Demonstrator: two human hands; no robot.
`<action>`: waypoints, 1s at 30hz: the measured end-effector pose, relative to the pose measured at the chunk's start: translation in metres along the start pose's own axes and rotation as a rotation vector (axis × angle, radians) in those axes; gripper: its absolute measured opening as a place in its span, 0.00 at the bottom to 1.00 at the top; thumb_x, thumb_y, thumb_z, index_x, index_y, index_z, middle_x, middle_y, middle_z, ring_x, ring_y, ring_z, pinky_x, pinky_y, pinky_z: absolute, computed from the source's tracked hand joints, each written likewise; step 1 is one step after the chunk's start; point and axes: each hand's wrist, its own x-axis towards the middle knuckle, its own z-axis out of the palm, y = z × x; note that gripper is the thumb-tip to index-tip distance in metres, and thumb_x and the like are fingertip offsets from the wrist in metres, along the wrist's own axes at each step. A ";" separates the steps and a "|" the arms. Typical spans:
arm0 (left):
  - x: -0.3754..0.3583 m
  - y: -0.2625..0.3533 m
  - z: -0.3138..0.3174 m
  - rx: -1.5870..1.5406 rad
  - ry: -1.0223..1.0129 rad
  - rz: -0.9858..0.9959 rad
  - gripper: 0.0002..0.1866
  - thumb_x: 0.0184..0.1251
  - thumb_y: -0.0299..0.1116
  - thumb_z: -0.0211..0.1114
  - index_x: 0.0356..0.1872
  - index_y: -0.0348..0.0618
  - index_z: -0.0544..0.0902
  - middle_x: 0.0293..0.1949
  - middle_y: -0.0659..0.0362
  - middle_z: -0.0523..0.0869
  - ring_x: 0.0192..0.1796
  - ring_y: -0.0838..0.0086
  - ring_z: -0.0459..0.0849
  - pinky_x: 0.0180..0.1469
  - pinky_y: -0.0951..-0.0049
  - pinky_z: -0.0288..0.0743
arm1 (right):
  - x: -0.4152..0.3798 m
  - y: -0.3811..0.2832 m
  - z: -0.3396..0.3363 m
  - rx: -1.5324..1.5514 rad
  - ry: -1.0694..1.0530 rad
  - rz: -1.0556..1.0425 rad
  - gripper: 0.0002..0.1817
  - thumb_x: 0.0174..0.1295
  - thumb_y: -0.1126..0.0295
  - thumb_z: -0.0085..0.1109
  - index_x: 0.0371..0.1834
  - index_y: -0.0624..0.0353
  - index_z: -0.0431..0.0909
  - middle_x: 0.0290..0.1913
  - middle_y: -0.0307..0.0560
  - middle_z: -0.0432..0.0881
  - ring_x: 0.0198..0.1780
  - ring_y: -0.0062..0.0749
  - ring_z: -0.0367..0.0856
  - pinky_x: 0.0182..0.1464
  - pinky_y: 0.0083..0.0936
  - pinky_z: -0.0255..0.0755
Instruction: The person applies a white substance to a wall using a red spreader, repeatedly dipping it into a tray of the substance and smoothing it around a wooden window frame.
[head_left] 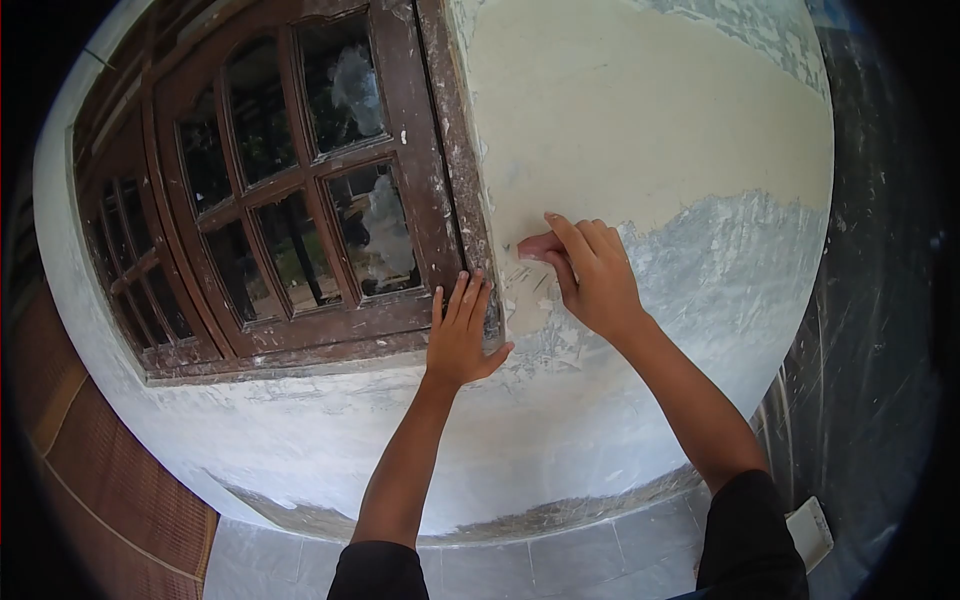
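My right hand (600,275) pinches a small, flat, reddish-brown piece (540,245) between thumb and fingers, its edge against the wall. Its exact kind I cannot make out. Around it, the wall (640,120) carries a cream-coloured coat, with scratch marks and chipped patches just below the piece. My left hand (463,335) lies flat with fingers spread, the fingertips on the lower right corner of the brown wooden window frame (465,150) and the thumb on the wall beside it.
Glass panes (365,225) fill the paint-specked window at the left. Grey tiles (570,560) cover the floor below. A reddish-brown woven mat (120,480) is at lower left. On the right hangs a dark sheet (870,330), with a white container (810,535) near its foot.
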 end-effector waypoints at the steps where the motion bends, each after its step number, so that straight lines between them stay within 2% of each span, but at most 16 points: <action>1: 0.000 0.000 0.001 0.000 0.004 -0.002 0.51 0.55 0.58 0.69 0.75 0.38 0.62 0.79 0.50 0.57 0.81 0.55 0.53 0.77 0.40 0.43 | -0.003 -0.004 0.002 -0.001 0.000 -0.004 0.23 0.57 0.80 0.61 0.58 0.63 0.75 0.38 0.44 0.77 0.42 0.38 0.76 0.45 0.33 0.68; 4: -0.001 0.000 0.002 -0.012 0.026 0.007 0.50 0.54 0.57 0.69 0.75 0.38 0.62 0.79 0.51 0.57 0.81 0.56 0.53 0.77 0.40 0.43 | -0.033 -0.012 0.025 0.079 -0.211 -0.169 0.22 0.56 0.80 0.61 0.56 0.62 0.75 0.36 0.43 0.77 0.42 0.39 0.77 0.44 0.34 0.67; 7: 0.001 -0.001 0.002 -0.018 0.031 0.016 0.50 0.54 0.56 0.70 0.75 0.39 0.62 0.79 0.51 0.58 0.81 0.56 0.54 0.77 0.40 0.43 | -0.032 -0.003 0.031 0.098 -0.220 -0.149 0.21 0.56 0.80 0.61 0.55 0.62 0.75 0.37 0.42 0.78 0.43 0.39 0.78 0.44 0.34 0.67; 8: 0.000 -0.001 0.002 -0.013 0.039 0.021 0.51 0.54 0.57 0.70 0.75 0.39 0.62 0.79 0.51 0.58 0.80 0.56 0.54 0.77 0.40 0.43 | -0.020 -0.003 0.024 0.078 -0.111 -0.060 0.20 0.57 0.80 0.62 0.55 0.62 0.75 0.37 0.42 0.78 0.42 0.39 0.78 0.44 0.34 0.68; 9: -0.001 -0.001 0.002 -0.007 0.047 0.021 0.51 0.54 0.57 0.70 0.75 0.39 0.62 0.79 0.51 0.58 0.80 0.56 0.54 0.77 0.41 0.43 | -0.010 -0.004 0.016 0.077 -0.112 -0.060 0.20 0.57 0.80 0.62 0.55 0.62 0.75 0.37 0.42 0.78 0.42 0.39 0.78 0.44 0.34 0.68; 11: 0.000 -0.001 0.002 -0.004 0.041 0.016 0.51 0.54 0.57 0.70 0.75 0.39 0.61 0.79 0.51 0.58 0.80 0.56 0.54 0.77 0.41 0.44 | 0.003 -0.005 0.005 0.048 0.021 -0.008 0.20 0.58 0.79 0.62 0.55 0.62 0.75 0.37 0.42 0.79 0.41 0.40 0.78 0.43 0.34 0.68; 13: -0.001 -0.001 0.001 0.000 0.029 0.010 0.51 0.53 0.57 0.70 0.75 0.39 0.61 0.79 0.51 0.58 0.80 0.56 0.54 0.77 0.41 0.44 | -0.012 -0.015 0.014 0.142 -0.176 -0.039 0.20 0.59 0.78 0.63 0.55 0.62 0.75 0.39 0.43 0.80 0.42 0.41 0.78 0.44 0.34 0.69; 15: 0.000 0.000 0.000 -0.009 0.024 0.003 0.51 0.54 0.57 0.69 0.75 0.39 0.61 0.79 0.52 0.57 0.80 0.57 0.54 0.78 0.42 0.44 | -0.028 -0.019 0.027 0.111 -0.325 -0.138 0.19 0.59 0.78 0.63 0.54 0.62 0.75 0.40 0.43 0.80 0.42 0.41 0.78 0.43 0.34 0.69; 16: 0.000 0.001 0.000 -0.009 0.026 0.004 0.51 0.54 0.57 0.69 0.75 0.39 0.61 0.79 0.52 0.57 0.80 0.57 0.54 0.78 0.42 0.44 | -0.028 -0.013 0.030 0.110 -0.324 -0.140 0.19 0.59 0.78 0.63 0.54 0.62 0.75 0.40 0.43 0.80 0.42 0.41 0.78 0.43 0.34 0.69; 18: -0.001 0.000 0.001 -0.004 0.040 0.013 0.51 0.54 0.58 0.69 0.75 0.39 0.62 0.79 0.52 0.58 0.80 0.57 0.54 0.78 0.42 0.43 | -0.015 -0.008 0.029 0.110 -0.090 -0.056 0.17 0.59 0.78 0.62 0.53 0.62 0.75 0.40 0.43 0.80 0.42 0.41 0.78 0.43 0.35 0.68; 21: -0.001 -0.001 0.002 -0.003 0.046 0.014 0.50 0.54 0.58 0.69 0.74 0.39 0.63 0.79 0.52 0.58 0.80 0.58 0.54 0.78 0.43 0.43 | 0.002 -0.007 0.012 0.052 0.033 0.033 0.16 0.60 0.78 0.61 0.52 0.62 0.75 0.40 0.42 0.80 0.41 0.41 0.78 0.44 0.35 0.68; 23: 0.000 0.000 0.000 -0.002 0.038 0.004 0.50 0.54 0.58 0.69 0.74 0.39 0.63 0.79 0.52 0.58 0.80 0.58 0.54 0.78 0.43 0.43 | -0.007 -0.020 0.013 0.098 -0.078 -0.033 0.15 0.60 0.77 0.62 0.51 0.61 0.75 0.38 0.43 0.79 0.41 0.40 0.78 0.44 0.36 0.68; 25: -0.001 0.001 -0.001 -0.006 0.024 -0.002 0.50 0.54 0.58 0.69 0.74 0.39 0.64 0.79 0.52 0.58 0.81 0.58 0.54 0.78 0.44 0.42 | -0.033 -0.020 0.030 0.081 -0.278 -0.126 0.14 0.60 0.77 0.62 0.50 0.59 0.75 0.36 0.42 0.79 0.41 0.40 0.78 0.44 0.35 0.68; 26: -0.002 0.000 0.000 -0.004 0.025 -0.003 0.50 0.54 0.58 0.69 0.74 0.39 0.64 0.79 0.52 0.58 0.81 0.59 0.54 0.78 0.44 0.42 | -0.032 -0.018 0.030 0.081 -0.280 -0.126 0.14 0.60 0.77 0.62 0.50 0.59 0.75 0.36 0.42 0.79 0.41 0.40 0.78 0.44 0.35 0.68; 28: 0.000 -0.001 0.001 0.001 0.026 0.004 0.50 0.54 0.58 0.69 0.74 0.39 0.64 0.79 0.52 0.58 0.81 0.59 0.53 0.78 0.44 0.43 | -0.021 -0.008 0.031 0.133 -0.151 -0.047 0.17 0.59 0.79 0.63 0.52 0.61 0.74 0.39 0.43 0.80 0.42 0.41 0.78 0.44 0.36 0.68; 30: -0.001 -0.001 0.001 0.005 0.018 -0.002 0.50 0.54 0.58 0.69 0.75 0.39 0.63 0.79 0.53 0.58 0.81 0.58 0.53 0.78 0.44 0.43 | 0.002 -0.006 0.014 0.084 -0.022 0.008 0.16 0.59 0.79 0.63 0.50 0.60 0.74 0.38 0.43 0.80 0.41 0.41 0.77 0.44 0.35 0.68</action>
